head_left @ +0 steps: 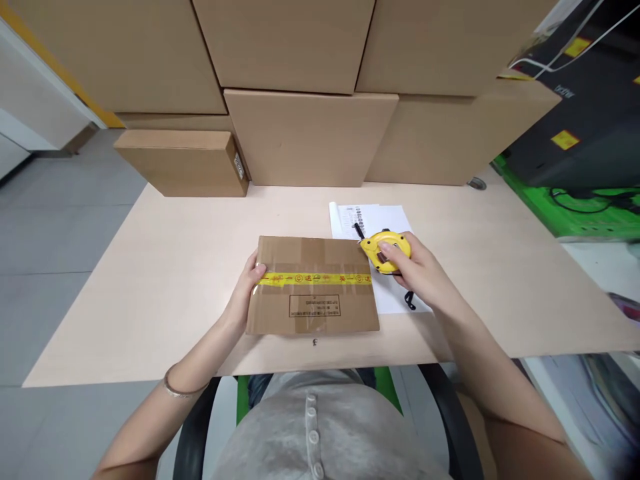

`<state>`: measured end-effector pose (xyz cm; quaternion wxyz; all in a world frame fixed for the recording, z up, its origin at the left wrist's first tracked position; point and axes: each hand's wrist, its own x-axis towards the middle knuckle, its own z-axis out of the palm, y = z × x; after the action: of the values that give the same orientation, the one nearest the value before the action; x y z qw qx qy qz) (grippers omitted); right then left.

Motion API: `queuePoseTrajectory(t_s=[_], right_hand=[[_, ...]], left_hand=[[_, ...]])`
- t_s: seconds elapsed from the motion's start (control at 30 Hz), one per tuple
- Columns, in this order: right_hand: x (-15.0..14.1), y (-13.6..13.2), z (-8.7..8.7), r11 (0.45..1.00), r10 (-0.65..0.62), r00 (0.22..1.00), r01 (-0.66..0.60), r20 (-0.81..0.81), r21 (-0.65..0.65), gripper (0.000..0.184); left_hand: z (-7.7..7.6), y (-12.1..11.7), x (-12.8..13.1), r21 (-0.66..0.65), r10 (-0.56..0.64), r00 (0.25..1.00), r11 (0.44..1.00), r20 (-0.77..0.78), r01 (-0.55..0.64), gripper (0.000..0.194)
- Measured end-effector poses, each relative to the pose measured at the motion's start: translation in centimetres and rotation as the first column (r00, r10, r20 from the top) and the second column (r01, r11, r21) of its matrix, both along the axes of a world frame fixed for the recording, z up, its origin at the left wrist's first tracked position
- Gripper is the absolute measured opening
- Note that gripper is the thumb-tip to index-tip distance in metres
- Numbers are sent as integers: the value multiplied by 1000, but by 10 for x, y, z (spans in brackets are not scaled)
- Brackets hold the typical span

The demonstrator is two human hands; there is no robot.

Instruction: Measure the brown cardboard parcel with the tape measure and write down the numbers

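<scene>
A flat brown cardboard box (320, 260) with a strip of yellow printed tape across it is in front of me on the desk. My left hand (249, 283) grips its left edge, the thumb on the tape's end. In my right hand (413, 267) is a yellow tape measure (384, 251), held by the box's upper right corner with my thumb on its top. White printed papers (390, 220) lie partly under the box and the tape measure. A black pen tip (359, 231) shows just left of the tape measure. A small black strap (410, 300) hangs below my right hand.
Large cardboard boxes (310, 140) are stacked along the back of the desk (180, 267). A smaller box (185, 163) stands at the back left. At the right, a black machine (575, 133) sits on a green crate (585, 223) with cables. Chair armrests (193, 427) flank me.
</scene>
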<state>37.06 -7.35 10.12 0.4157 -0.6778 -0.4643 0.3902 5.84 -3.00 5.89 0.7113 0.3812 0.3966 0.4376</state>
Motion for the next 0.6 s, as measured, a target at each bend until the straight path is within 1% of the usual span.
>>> queuePoseTrajectory(t_s=[0.03,0.1,0.17,0.2,0.23,0.3,0.37,0.4,0.43,0.47,0.53,0.6], right_hand=[[-1,1,0,1000,-2,999,1,36,16,48],[-6,4,2,995,-17,993,5,120,96,46],[-16,4,7,982,-13,982,-23,189,186,44],[-24,3,10,976,9,979,-53,204,209,43],[-32,1,12,972,52,978,-96,202,216,42],[-52,-3,15,960,184,970,-212,159,181,41],[-71,-7,13,934,318,939,-334,132,127,44],[-80,-9,11,917,362,919,-381,158,116,46],[-88,-9,9,902,381,899,-413,217,124,45],[-95,-9,6,890,374,877,-431,302,148,42],[-104,-7,1,866,309,807,-458,503,203,35],[-109,-6,-1,852,223,711,-474,667,221,35]], left_hand=[[-1,0,1,-19,42,999,999,-15,-42,50],[-4,2,1,-70,103,994,992,-25,-105,52],[-8,4,1,-83,117,993,990,-17,-118,53],[-10,5,1,-81,123,992,989,-14,-124,55],[-12,5,1,-78,128,992,989,-16,-129,55],[-14,5,0,-74,139,990,987,-34,-142,57],[-15,5,0,-73,148,988,986,-52,-151,57],[-16,4,0,-70,150,987,986,-56,-154,58],[-16,4,1,-65,152,987,986,-57,-156,59],[-17,4,1,-61,152,987,986,-56,-155,60],[-18,3,1,-56,149,987,987,-52,-152,60],[-20,3,0,-58,147,988,987,-49,-150,59]])
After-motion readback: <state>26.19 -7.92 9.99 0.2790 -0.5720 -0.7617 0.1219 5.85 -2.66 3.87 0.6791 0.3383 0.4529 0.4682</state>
